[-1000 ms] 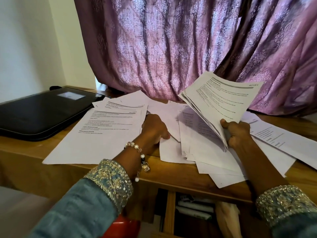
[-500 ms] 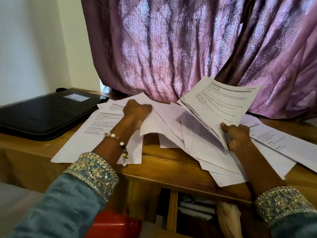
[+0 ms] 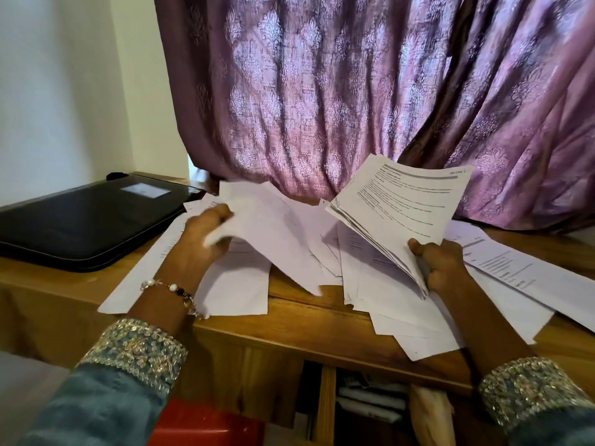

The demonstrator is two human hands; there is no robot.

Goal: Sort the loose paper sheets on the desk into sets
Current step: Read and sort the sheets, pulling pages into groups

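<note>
Lifted higher than a second ago: single sheet [image 3: 270, 226] pinched in left hand [image 3: 201, 239] at nine o'clock. Right hand [image 3: 442, 265] gripping collected stack [image 3: 399, 214] at three o'clock. Best matched by heading before adding.

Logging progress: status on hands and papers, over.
Left hand grips lifted sheet. Right hand grips paper stack. Loose sheets on desk unsorted. Nothing blocking.

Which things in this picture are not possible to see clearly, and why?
Head view:
- Printed text on the white paper stack gripped by the right hand: too small.
- The lifted white sheet held by the left hand: motion-blurred.
- Loose white sheets on the wooden desk: overlapped, cut by the right edge.
- Shelf contents below: dark.
</note>
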